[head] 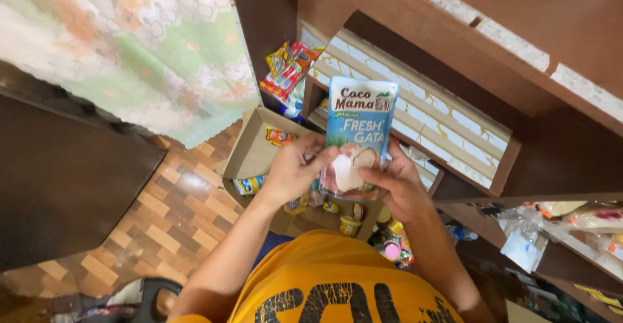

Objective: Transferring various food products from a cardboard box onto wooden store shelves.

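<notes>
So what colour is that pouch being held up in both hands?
Mostly blue, the pouch has a white coconut picture low down; the head view shows it.

A flat blue pouch (355, 138) with a white coconut picture was held upright between the left hand (293, 170) and right hand (399, 183). Below it sat an open cardboard box (250, 148) with small yellow packets (250, 184). Red and yellow sachets (289, 69) hung by the shelf behind. Clear plastic bags (525, 235) lay on the right shelf.
</notes>
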